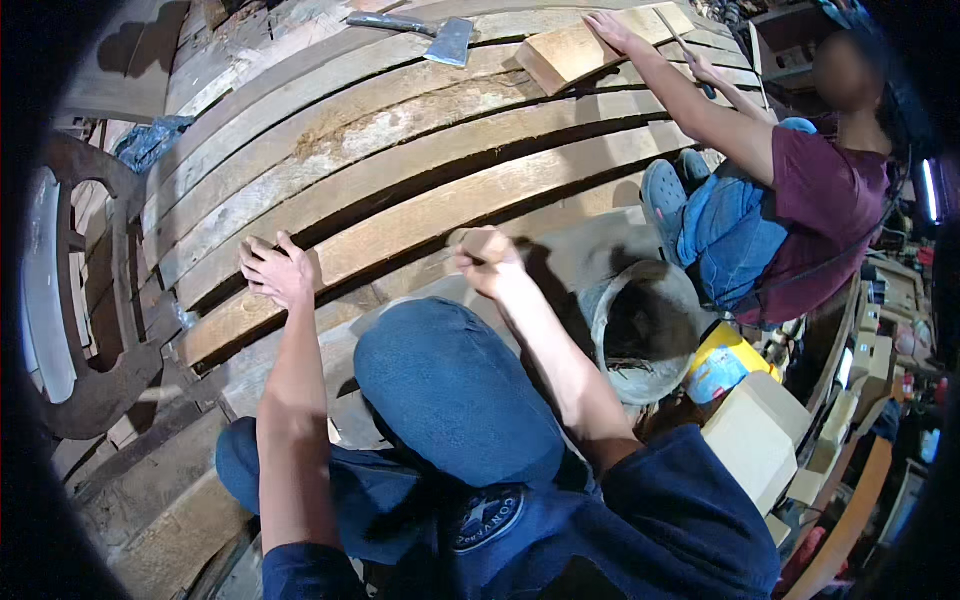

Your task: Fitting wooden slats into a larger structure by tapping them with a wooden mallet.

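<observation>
Resting near the left end of the pale plank (390, 240), the left hand (280, 277) is laid palm down with its fingers spread apart; nothing is gripped by it. In the right hand (492, 268), held over the plank's near edge, a small brown block (480, 244) is clasped, the fingers closed round it; whether the plank is touched by the block cannot be told. The plank is set across the middle of the scene, its left end nearer and its right end farther, alongside other slats (370, 150). At the far side an axe (450, 42) is seen lying on the slats. To the far right, a beam (575, 55) is pressed by one hand (607, 30) of a co-worker (825, 200), and a thin tool (684, 43) is held in the other. To the right of the right hand are placed a grey bucket (592, 325), a yellow tub (738, 350) and an open carton (755, 440). A blue bag (150, 143) is left at the far left.
</observation>
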`<control>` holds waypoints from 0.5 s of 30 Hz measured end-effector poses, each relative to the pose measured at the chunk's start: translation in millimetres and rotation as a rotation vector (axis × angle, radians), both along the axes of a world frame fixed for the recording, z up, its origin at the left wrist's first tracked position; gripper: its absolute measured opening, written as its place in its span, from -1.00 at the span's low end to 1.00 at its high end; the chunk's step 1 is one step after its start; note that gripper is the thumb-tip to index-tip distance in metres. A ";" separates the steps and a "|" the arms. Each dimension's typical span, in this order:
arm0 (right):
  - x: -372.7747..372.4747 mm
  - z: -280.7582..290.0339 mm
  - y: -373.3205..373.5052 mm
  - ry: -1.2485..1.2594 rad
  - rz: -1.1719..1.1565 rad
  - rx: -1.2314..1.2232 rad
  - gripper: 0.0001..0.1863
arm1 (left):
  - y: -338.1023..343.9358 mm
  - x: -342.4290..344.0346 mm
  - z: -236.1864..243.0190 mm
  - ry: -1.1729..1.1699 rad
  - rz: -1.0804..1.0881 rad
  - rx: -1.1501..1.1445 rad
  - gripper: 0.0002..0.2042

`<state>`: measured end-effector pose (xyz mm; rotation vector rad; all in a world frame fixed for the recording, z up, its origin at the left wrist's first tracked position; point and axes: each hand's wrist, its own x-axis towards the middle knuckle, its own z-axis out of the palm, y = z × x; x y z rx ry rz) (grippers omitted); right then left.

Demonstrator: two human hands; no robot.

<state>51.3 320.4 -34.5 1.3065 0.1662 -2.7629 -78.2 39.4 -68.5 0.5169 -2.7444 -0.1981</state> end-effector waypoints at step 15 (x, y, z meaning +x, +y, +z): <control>34.9 1.1 32.9 0.023 1.022 2.193 -0.31 | 6.1 0.2 9.0 -0.039 0.012 0.037 -0.43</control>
